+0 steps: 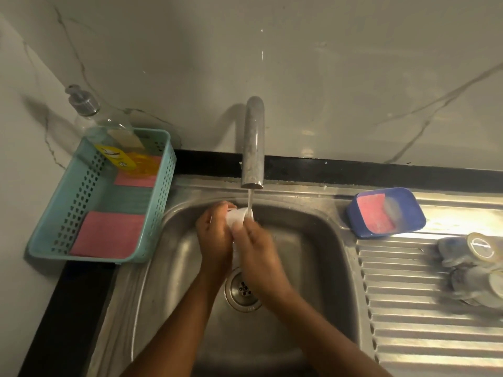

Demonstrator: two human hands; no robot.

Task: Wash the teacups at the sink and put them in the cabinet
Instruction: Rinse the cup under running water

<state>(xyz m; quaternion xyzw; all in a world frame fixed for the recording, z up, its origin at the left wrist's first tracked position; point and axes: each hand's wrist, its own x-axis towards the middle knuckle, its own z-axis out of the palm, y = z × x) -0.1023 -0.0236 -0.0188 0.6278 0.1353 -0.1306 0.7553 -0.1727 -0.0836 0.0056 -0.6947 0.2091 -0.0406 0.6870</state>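
1. The small white teacup [236,216] sat over the stainless steel sink basin [313,268], directly under the thin water stream [250,198] from the chrome tap [253,142].
2. The left hand [215,235] gripped it, fingers curled round its side.
3. The right hand [258,248] touched its near side; blur hid whether those fingers closed on it.
4. More pale teacups [473,257] lay on the ribbed steel drainboard [402,295], well to the right.
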